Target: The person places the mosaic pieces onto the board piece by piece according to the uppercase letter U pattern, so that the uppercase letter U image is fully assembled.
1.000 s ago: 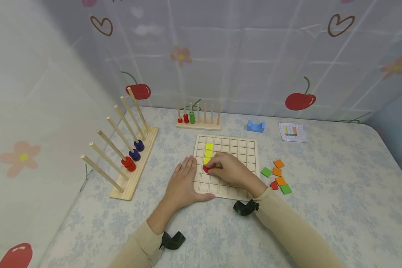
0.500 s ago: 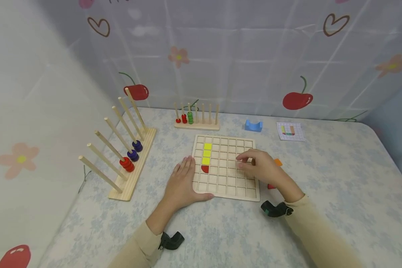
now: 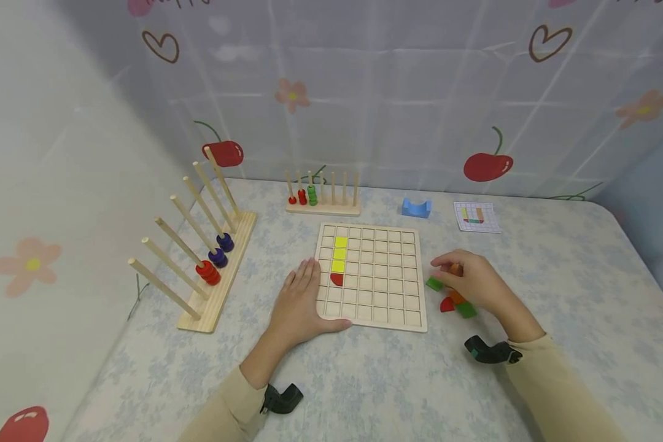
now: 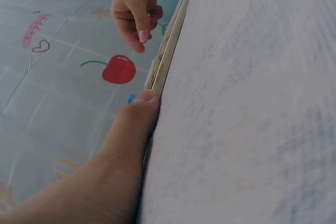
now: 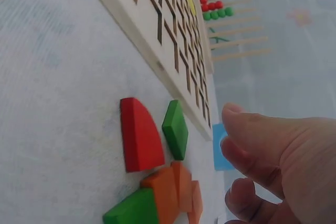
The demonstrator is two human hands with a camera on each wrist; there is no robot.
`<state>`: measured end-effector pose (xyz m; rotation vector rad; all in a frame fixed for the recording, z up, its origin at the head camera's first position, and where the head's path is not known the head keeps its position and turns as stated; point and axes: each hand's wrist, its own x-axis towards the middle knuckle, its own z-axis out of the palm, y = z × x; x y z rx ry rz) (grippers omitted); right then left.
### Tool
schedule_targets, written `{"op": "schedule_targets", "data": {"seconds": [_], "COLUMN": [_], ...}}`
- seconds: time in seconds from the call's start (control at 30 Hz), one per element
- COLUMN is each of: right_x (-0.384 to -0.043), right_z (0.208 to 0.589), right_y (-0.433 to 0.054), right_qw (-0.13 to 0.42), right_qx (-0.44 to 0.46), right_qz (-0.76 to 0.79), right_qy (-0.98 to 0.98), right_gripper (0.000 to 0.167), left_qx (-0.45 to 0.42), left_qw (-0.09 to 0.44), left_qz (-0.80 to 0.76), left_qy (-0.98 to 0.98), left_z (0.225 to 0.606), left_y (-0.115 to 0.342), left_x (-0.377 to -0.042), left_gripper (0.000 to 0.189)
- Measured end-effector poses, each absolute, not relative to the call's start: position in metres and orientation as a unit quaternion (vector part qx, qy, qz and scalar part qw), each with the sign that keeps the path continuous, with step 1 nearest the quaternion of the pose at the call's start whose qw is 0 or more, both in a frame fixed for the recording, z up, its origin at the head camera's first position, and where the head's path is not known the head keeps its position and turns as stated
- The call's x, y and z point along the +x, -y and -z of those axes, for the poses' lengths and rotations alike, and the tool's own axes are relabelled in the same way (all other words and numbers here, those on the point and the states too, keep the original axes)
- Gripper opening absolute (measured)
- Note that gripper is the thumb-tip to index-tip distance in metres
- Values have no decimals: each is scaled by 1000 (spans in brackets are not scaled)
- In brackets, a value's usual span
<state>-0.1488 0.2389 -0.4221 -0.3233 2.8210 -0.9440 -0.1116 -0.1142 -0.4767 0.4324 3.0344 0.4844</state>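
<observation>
My left hand [image 3: 295, 304] lies flat along the left edge of the wooden grid board [image 3: 383, 294], its thumb [image 4: 147, 96] pressing the near edge. One column of the board holds several yellow tiles [image 3: 339, 254] with a red quarter-circle tile [image 3: 337, 279] below them. Right of the board, my right hand [image 3: 472, 279] hovers over loose tiles, fingers loosely bent and nothing between them. Beneath it lie a green tile [image 5: 176, 129], a second red quarter-circle tile [image 5: 139, 137], several orange tiles [image 5: 163, 190] and another green tile [image 5: 134, 208]. The hand partly covers the orange ones in the head view.
At left stands a large wooden peg rack [image 3: 226, 276] with red and purple rings. Behind the board are a smaller peg rack [image 3: 323, 209] with red and green beads, a blue curved block [image 3: 416, 209] and a pattern card [image 3: 477, 217]. A curtain closes the back.
My right hand has let go of the red quarter-circle tile on the board and moved right to the loose tiles. The left hand has stayed in place.
</observation>
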Motion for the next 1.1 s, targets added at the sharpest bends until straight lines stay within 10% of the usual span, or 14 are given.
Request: {"op": "schedule_targets", "data": {"seconds": [1.1], "right_x": [-147], "right_z": [436], "right_y": [-239], "right_qw": [98], "right_qx": [-108], "right_qz": [298], "right_qy": [-943], "right_gripper": [20], "left_qx": [142], "left_qw": [24], "left_qz": [-155], "left_qy": [-977], "left_z": [481], "left_y": [116], "left_x": [-113], "left_gripper": [140]}}
